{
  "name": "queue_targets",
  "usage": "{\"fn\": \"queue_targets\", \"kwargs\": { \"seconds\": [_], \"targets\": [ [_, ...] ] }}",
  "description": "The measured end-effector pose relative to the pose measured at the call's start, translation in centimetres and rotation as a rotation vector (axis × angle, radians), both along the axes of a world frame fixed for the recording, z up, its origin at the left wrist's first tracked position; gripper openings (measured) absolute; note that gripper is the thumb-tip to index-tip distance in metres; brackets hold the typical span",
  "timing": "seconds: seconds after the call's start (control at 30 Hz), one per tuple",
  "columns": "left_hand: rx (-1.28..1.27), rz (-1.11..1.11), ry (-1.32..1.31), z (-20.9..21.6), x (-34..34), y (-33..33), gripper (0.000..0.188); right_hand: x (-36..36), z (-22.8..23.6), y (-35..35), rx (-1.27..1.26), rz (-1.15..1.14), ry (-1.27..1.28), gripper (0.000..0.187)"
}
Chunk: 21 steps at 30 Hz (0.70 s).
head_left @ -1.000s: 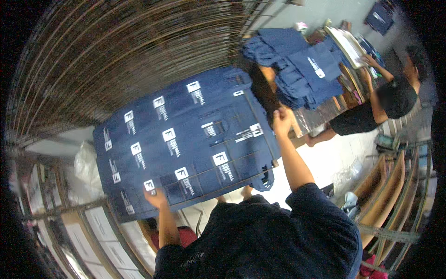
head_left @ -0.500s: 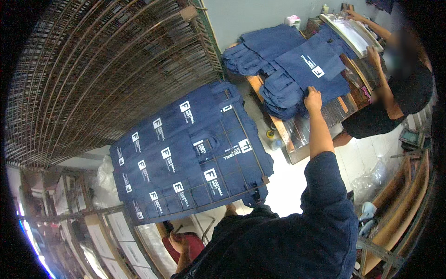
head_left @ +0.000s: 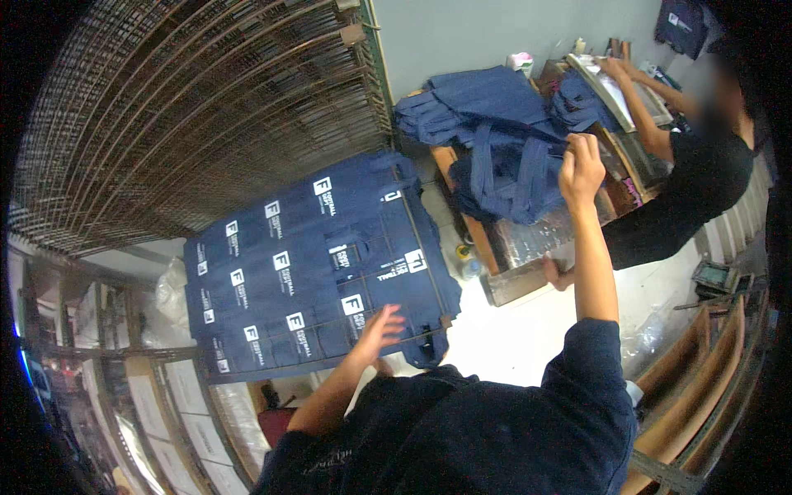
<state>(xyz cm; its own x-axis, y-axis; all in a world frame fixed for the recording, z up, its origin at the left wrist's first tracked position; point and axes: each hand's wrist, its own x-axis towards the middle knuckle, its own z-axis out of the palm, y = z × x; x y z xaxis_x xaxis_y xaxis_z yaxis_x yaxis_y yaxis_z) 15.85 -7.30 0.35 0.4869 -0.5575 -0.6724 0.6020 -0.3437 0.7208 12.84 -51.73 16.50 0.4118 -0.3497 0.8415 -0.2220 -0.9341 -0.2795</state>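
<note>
My right hand (head_left: 582, 172) is raised with its fingers closed on the edge of a navy blue tote bag (head_left: 513, 169). The bag is partly lifted and tilted over the worktable, and its two long handles show. Stretched out over the near edge of the wire drying rack, my left hand (head_left: 379, 332) is open and holds nothing. Beneath it, navy bags with white prints (head_left: 285, 272) lie spread in overlapping rows on the rack tray. Behind the held bag, a pile of navy bags (head_left: 478, 95) rests on the worktable.
Raised wire rack trays (head_left: 206, 124) hang over the upper left. At the upper right, a co-worker (head_left: 685, 181) has both hands at a pale-framed printing screen (head_left: 606, 87). Bottles (head_left: 470, 266) stand by the table leg. Curved wooden boards (head_left: 693, 388) lean at the right.
My right hand has lifted the bag's edge, so its printed face no longer shows. My left hand has come up over the rack. The co-worker's hands are now together at the screen's far end.
</note>
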Motion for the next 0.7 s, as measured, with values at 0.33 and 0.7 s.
{"fn": "queue_targets", "kwargs": {
  "seconds": [0.33, 0.7],
  "targets": [
    [-0.937, -0.038, 0.640, 8.9, 2.5, -15.0, 0.089, -13.7, 7.6, 3.5, 0.493, 0.738, -0.517, 0.017],
    [-0.666, -0.081, 0.184, 12.4, 2.0, -5.2, 0.073, -20.5, -2.7, 16.3, 1.519, 1.049, -0.596, 0.050]
  ]
}}
